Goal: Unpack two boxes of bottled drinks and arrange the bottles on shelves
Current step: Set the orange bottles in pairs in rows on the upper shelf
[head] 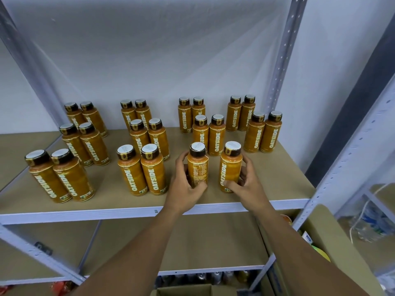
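The left hand [184,185] curls round a bottle [198,165]. The right hand [249,184] curls round a second bottle [231,165] just to its right, with a gap between them. Both stand upright near the near edge of the shelf [128,205]. The other bottles [132,171] stand in pairs to the left and farther back.
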The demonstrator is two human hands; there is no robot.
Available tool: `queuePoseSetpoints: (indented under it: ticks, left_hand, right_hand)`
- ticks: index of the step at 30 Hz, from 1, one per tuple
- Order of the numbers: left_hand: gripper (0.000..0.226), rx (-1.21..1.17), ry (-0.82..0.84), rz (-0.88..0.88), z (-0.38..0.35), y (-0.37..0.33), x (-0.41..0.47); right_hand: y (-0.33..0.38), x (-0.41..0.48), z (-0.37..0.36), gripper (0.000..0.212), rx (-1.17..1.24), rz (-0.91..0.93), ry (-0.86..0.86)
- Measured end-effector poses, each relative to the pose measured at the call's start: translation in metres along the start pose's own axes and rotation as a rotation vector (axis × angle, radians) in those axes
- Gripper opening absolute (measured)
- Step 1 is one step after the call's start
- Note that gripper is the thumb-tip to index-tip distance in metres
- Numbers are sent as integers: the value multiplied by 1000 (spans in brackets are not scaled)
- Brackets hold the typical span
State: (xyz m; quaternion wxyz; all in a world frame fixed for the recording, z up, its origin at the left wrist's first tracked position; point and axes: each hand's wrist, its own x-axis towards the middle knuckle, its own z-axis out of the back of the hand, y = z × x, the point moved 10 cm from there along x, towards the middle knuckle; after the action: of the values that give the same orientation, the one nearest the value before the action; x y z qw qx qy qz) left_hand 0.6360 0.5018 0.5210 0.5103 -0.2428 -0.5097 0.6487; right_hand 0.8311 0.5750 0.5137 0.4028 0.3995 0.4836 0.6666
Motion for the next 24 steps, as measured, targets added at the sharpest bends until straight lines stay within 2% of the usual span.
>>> queuePoseSetpoints:
  ticks: [17, 24]
  left_hand:
    - [109, 91, -89, 55, 6, -7, -4]
    - [98, 77, -40, 42, 4, -5, -3]
  right_hand:
    - [-1, -1, 1, 87, -10, -12, -38]
    - [11, -6, 5, 95, -10, 2, -82]
